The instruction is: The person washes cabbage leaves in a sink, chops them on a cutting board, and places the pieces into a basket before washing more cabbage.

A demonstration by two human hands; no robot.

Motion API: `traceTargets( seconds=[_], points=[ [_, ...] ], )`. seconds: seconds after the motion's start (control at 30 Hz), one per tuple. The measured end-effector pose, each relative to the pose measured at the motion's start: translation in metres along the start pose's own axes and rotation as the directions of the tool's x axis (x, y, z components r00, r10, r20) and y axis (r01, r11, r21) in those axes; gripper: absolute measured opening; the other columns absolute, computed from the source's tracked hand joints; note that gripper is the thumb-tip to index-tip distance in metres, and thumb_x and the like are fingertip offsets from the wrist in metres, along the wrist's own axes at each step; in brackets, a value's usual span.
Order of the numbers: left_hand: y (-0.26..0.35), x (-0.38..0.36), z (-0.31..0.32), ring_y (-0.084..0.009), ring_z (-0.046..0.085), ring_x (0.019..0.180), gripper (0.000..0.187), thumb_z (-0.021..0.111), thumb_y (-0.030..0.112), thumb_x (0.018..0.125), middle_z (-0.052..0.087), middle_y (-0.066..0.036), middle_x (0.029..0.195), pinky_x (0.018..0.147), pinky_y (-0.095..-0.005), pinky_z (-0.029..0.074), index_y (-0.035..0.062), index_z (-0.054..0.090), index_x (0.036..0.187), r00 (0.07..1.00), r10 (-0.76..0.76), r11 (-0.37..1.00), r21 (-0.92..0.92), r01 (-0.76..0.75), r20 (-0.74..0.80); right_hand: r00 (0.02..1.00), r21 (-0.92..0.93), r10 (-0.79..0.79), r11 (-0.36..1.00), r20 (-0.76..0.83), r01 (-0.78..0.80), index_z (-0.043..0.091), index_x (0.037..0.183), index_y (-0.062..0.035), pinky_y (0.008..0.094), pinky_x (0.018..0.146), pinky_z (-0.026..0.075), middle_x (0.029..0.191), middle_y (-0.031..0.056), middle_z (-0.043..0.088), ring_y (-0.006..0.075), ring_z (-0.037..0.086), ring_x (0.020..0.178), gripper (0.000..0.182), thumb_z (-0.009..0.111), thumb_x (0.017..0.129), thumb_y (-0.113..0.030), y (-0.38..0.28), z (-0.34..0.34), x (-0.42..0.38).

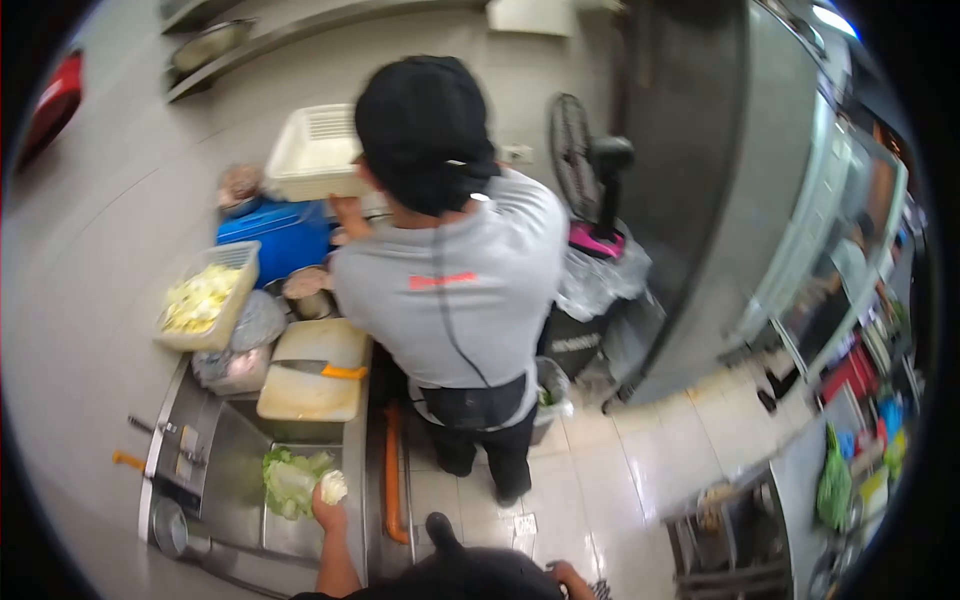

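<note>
My left hand [329, 512] is over the right side of a steel sink [230, 480], its fingers wrapped round a pale lettuce heart [333, 487]. Loose green lettuce leaves [292, 482] lie in the basin just left of that hand. My right hand [572, 580] hangs low at the bottom edge of the view, beside my dark clothing. Its fingers are mostly cut off and blurred, so what they do is hidden.
A knife with an orange handle [345, 372] lies on a cutting board [305, 395] beyond the sink. A white basket [247, 262] holds chopped pale-yellow leaves. A co-worker in a grey shirt [450, 290] stands ahead, near a white crate [310, 185]. An orange pipe [393, 480] runs beside the sink.
</note>
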State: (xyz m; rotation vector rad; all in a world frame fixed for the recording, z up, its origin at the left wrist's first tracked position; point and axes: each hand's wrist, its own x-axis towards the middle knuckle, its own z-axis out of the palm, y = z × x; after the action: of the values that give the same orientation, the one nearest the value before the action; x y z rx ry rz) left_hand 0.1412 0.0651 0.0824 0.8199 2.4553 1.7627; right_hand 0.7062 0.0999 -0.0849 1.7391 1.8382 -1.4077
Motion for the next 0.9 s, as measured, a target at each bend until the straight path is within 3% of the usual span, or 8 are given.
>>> traceTargets(
  seconds=[0.07, 0.13, 0.27, 0.33, 0.37, 0.43, 0.6, 0.9],
  points=[
    [-0.003, 0.003, 0.006, -0.0209, 0.059, 0.094, 0.051, 0.058, -0.013, 0.066, 0.063, -0.011, 0.105, 0.087, -0.0315, 0.046, 0.0009, 0.056, 0.115, 0.993, -0.059, 0.996, -0.059, 0.066, 0.103, 0.995, -0.206, -0.092, 0.974, 0.037, 0.098, 0.063, 0.108, -0.0037, 0.0368, 0.081, 0.050, 0.097, 0.0170, 0.066, 0.0285, 0.065, 0.089, 0.050, 0.060, 0.078, -0.044, 0.024, 0.017, 0.017],
    [0.000, -0.003, 0.001, -0.0232, 0.059, 0.096, 0.053, 0.057, -0.014, 0.065, 0.062, -0.014, 0.105, 0.087, -0.0328, 0.046, -0.0013, 0.054, 0.116, 0.999, -0.039, 0.996, 0.080, 0.040, -0.015, 0.965, -0.314, 0.038, 0.948, 0.260, 0.047, 0.069, 0.084, -0.0053, 0.0417, 0.068, 0.052, 0.079, 0.0142, 0.067, 0.0269, 0.066, 0.077, 0.025, 0.055, 0.079, -0.026, 0.052, 0.036, 0.030],
    [-0.018, 0.002, 0.002, -0.0234, 0.059, 0.094, 0.054, 0.065, -0.008, 0.069, 0.061, -0.012, 0.109, 0.087, -0.0332, 0.048, -0.0021, 0.052, 0.121, 0.998, 0.049, 0.994, 0.098, -0.052, 0.027, 0.921, 0.204, 0.323, 0.908, 0.218, -0.367, 0.068, 0.074, -0.0031, 0.0377, 0.057, 0.051, 0.071, 0.0131, 0.066, 0.0239, 0.065, 0.063, 0.023, 0.056, 0.077, -0.023, 0.106, 0.098, 0.062],
    [-0.053, 0.019, 0.004, -0.0307, 0.058, 0.101, 0.044, 0.065, 0.005, 0.077, 0.059, -0.021, 0.112, 0.091, -0.0374, 0.047, -0.0063, 0.053, 0.118, 0.968, 0.169, 0.986, -0.035, -0.166, 0.187, 0.841, -0.073, 0.224, 0.974, 0.492, -0.216, 0.072, 0.078, -0.0056, 0.0377, 0.064, 0.052, 0.082, 0.0132, 0.069, 0.0255, 0.067, 0.075, 0.013, 0.062, 0.072, -0.010, 0.081, 0.058, 0.018],
    [-0.051, 0.015, 0.007, -0.0308, 0.058, 0.101, 0.044, 0.065, 0.005, 0.077, 0.059, -0.021, 0.112, 0.091, -0.0375, 0.047, -0.0063, 0.053, 0.118, 0.965, 0.177, 0.984, -0.007, -0.179, 0.194, 0.942, -0.005, 0.302, 0.953, 0.146, -0.304, 0.072, 0.075, -0.0041, 0.0380, 0.067, 0.053, 0.084, 0.0167, 0.068, 0.0291, 0.067, 0.079, 0.016, 0.069, 0.060, -0.007, 0.068, 0.054, -0.019],
    [-0.042, -0.008, 0.015, -0.0310, 0.058, 0.101, 0.044, 0.065, 0.005, 0.078, 0.059, -0.021, 0.113, 0.091, -0.0376, 0.047, -0.0063, 0.052, 0.118, 0.968, 0.166, 0.978, 0.092, -0.185, 0.186, 0.894, 0.196, 0.447, 0.879, -0.027, -0.434, 0.071, 0.077, -0.0008, 0.0410, 0.074, 0.052, 0.090, 0.0226, 0.065, 0.0328, 0.065, 0.088, 0.024, 0.069, 0.053, -0.005, 0.032, 0.023, -0.074],
    [-0.024, -0.025, 0.027, -0.0314, 0.057, 0.102, 0.044, 0.065, 0.005, 0.078, 0.058, -0.021, 0.113, 0.091, -0.0379, 0.047, -0.0063, 0.052, 0.119, 0.972, 0.154, 0.972, 0.150, -0.181, 0.178, 0.898, 0.299, 0.438, 0.864, -0.049, -0.405, 0.069, 0.077, 0.0049, 0.0421, 0.075, 0.052, 0.090, 0.0230, 0.066, 0.0334, 0.065, 0.091, 0.021, 0.062, 0.058, -0.002, 0.001, 0.001, -0.105],
    [-0.051, 0.011, 0.013, -0.0321, 0.057, 0.103, 0.045, 0.064, 0.004, 0.078, 0.058, -0.022, 0.114, 0.091, -0.0384, 0.048, -0.0062, 0.052, 0.120, 0.961, 0.103, 0.995, -0.025, -0.100, 0.255, 0.889, 0.338, 0.457, 0.833, 0.025, -0.438, 0.066, 0.067, 0.0050, 0.0387, 0.061, 0.053, 0.067, 0.0188, 0.065, 0.0285, 0.066, 0.064, 0.022, 0.054, 0.068, -0.014, 0.010, 0.002, -0.079]
  ],
)
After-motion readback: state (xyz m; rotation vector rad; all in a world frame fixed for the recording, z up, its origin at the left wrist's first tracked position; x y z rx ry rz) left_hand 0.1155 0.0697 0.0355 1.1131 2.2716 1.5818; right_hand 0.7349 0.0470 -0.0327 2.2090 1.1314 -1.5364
